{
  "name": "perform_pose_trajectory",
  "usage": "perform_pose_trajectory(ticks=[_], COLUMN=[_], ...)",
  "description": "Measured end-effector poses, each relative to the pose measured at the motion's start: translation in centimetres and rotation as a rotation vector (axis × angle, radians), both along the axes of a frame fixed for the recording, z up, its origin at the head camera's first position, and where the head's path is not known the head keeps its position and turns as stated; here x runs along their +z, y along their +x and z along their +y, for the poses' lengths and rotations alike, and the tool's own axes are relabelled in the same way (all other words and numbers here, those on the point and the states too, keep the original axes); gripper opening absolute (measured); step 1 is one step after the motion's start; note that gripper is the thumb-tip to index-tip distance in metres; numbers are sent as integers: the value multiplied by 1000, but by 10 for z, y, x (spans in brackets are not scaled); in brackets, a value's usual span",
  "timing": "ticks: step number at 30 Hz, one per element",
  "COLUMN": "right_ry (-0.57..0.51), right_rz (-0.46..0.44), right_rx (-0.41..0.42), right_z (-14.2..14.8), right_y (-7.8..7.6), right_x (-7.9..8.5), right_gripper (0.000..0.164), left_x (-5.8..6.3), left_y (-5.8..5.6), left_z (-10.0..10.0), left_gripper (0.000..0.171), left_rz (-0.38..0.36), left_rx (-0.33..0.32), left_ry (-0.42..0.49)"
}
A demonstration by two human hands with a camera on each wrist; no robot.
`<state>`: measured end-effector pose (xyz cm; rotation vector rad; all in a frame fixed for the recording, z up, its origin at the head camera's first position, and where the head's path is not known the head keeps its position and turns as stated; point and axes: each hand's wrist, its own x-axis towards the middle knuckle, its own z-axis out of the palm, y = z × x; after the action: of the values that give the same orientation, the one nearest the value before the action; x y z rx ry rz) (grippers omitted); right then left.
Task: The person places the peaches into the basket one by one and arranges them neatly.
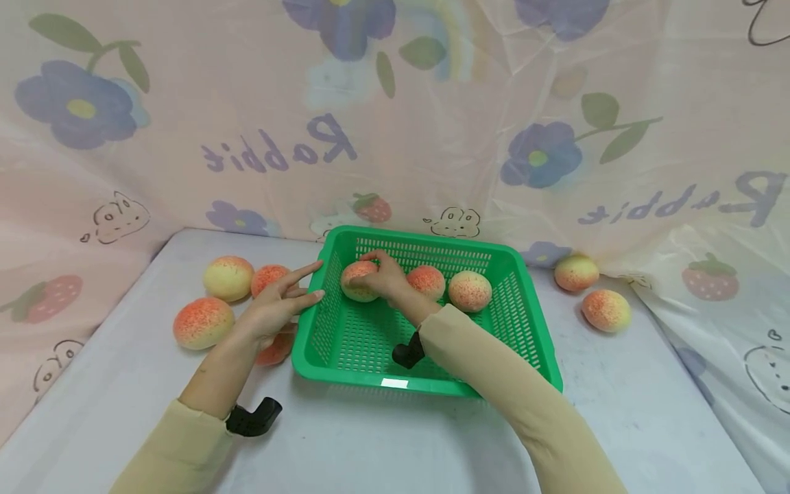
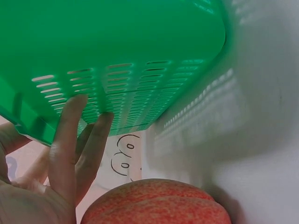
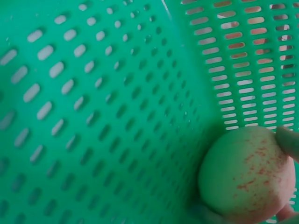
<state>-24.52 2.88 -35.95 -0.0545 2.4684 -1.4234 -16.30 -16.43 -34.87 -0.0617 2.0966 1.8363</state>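
Note:
A green plastic basket (image 1: 345, 375) with slotted walls stands on the table. In its back left corner my right hand (image 1: 390, 278) grips a red-and-yellow peach (image 1: 355, 289) between thumb and fingers. The right wrist view shows that peach (image 3: 243, 177) low against the basket's wall. Two more peaches lie further right inside, one redder (image 1: 427, 281) and one paler (image 1: 470, 291). My left hand (image 1: 271, 309) is at the basket's left side, its fingers extended. In the left wrist view its fingertips touch the slotted outer wall (image 2: 117, 32).
Left of the basket lie several peaches, among them a yellow one (image 1: 228, 278) and a larger speckled one (image 1: 204, 322); my left hand partly covers others. Two peaches (image 1: 577, 272) (image 1: 607, 311) rest to the right. A printed curtain (image 1: 432, 158) hangs behind the table.

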Motion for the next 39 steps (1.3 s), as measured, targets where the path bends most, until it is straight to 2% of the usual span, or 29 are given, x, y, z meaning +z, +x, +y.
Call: perform_pose_trajectory(ticks=[5,10,14,19,27,33,39], right_ry=[-8,-33,-58,-145,-294,-364,-404], right_rz=[-31,-46,-70,-105,-97,-83,-59], right_rx=[3,40,52,48,52,52,43], right_z=[3,10,17,31,63,89,120], right_y=[-1,-3,-4,1,12,17,20], right_x=[1,9,23,46,69,75,79], right_gripper=[53,59,61,62,59,55,55], left_x=[1,2,2,2,3,3,2], left_y=[1,0,-1,-2,-1,-1,0], left_z=[2,3,3,2,1,0,0], left_gripper=[63,63,63,63,64,63,64], left_rz=[1,-8,-20,-15,-15,-11,-15], left_rx=[-10,-3,-3,-9,-11,2,0], left_ry=[22,20,24,-6,-27,-39,-6])
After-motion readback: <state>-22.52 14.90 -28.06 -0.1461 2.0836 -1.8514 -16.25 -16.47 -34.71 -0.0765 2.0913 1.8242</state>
